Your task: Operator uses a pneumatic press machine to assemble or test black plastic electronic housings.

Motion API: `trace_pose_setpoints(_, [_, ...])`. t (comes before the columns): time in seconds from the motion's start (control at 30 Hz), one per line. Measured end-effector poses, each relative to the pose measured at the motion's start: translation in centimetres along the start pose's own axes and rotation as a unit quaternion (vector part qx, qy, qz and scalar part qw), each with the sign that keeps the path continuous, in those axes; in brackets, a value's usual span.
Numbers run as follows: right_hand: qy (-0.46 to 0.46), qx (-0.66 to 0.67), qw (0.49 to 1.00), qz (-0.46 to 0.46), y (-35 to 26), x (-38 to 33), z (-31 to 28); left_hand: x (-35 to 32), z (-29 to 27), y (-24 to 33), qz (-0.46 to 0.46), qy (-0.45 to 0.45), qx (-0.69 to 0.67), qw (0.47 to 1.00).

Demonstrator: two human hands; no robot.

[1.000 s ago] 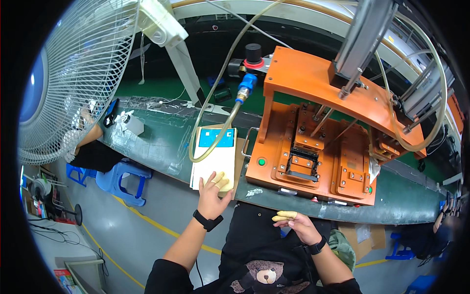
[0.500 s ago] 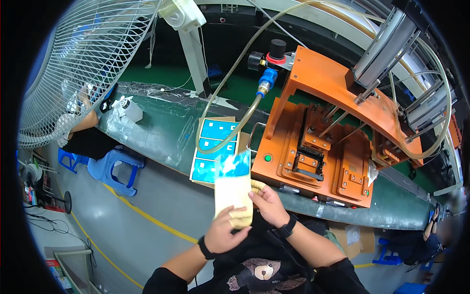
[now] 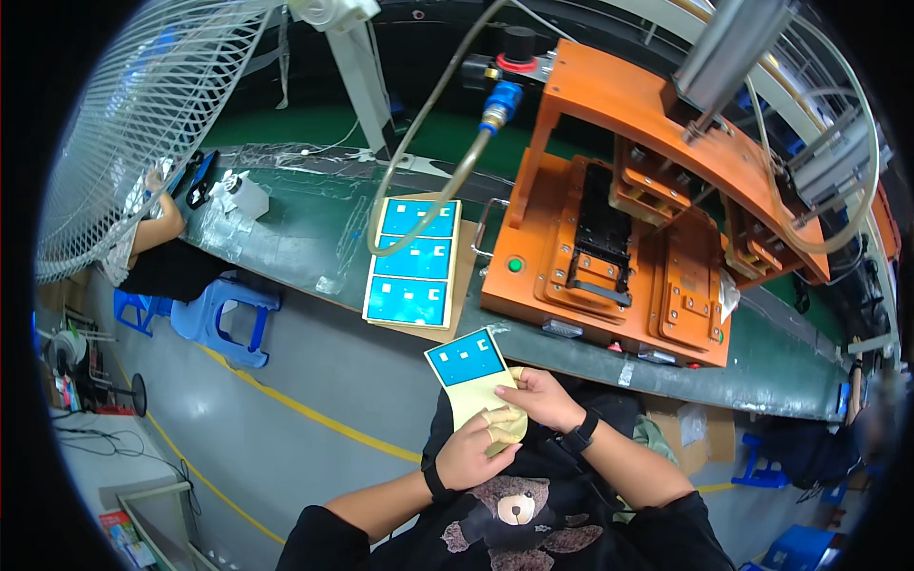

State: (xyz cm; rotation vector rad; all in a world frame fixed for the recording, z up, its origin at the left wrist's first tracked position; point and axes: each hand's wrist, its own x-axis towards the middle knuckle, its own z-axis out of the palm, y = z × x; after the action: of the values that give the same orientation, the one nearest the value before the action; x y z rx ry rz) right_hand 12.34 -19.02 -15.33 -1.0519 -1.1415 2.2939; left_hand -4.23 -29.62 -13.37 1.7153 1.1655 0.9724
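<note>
Both my hands hold a pale yellow backing sheet [image 3: 476, 398] in front of my body. Its far end carries a blue rectangular film [image 3: 466, 358] with small white marks, and its near end curls. My left hand [image 3: 478, 447] grips the near edge, fingers over the paper. My right hand [image 3: 541, 398] pinches the right edge, thumb on top. Pale finger covers show on some fingers of both hands. Beyond the sheet, on the green bench [image 3: 314, 228], lies a larger sheet [image 3: 415, 257] with three similar blue panels, on brown cardboard [image 3: 464, 276].
An orange press [image 3: 524, 257] stands at the right, a black frame-like part [image 3: 603, 228] in its bed. A clear hose [image 3: 447, 186] arches over the blue-panelled sheet. At the left are a caged fan [image 3: 143, 124], a white bottle [image 3: 246, 195], a blue stool [image 3: 224, 319] and another person's arm [image 3: 160, 224].
The held sheet has come down and nearer my body, clear of the larger sheet, its blue film now plainly visible. The press's upper block has risen off the black part. The view has shifted slightly.
</note>
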Motion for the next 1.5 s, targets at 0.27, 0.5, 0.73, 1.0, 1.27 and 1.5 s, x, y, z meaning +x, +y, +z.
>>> trace_pose_setpoints(0.27, [0.133, -0.090, 0.982, -0.099, -0.2, -2.8, 0.7, 4.0, -2.4, 1.6, 0.029, 0.138, 0.111, 0.984])
trace_pose_setpoints(0.5, [0.193, -0.330, 0.847, -0.369, -3.7, -6.2, 2.5, 6.9, -1.3, 3.5, 0.099, 0.185, 0.127, 0.969])
trace_pose_setpoints(0.73, [0.265, -0.341, 0.826, -0.361, -2.8, -10.9, -2.2, 8.9, -0.1, 3.8, -0.011, 0.191, -0.154, 0.969])
trace_pose_setpoints(1.0, [0.629, 0.060, 0.754, -0.180, 19.8, -28.3, -18.3, 12.0, -3.3, 2.1, -0.028, 0.150, -0.345, 0.926])
trace_pose_setpoints(1.27, [0.791, 0.355, 0.468, 0.169, 39.0, -36.1, -14.1, 13.5, -2.8, 3.5, 0.056, 0.077, -0.142, 0.985])
trace_pose_setpoints(1.5, [0.572, -0.070, 0.756, -0.310, 6.9, -20.6, -13.7, 15.1, -3.9, 4.5, 0.124, 0.042, -0.025, 0.991])
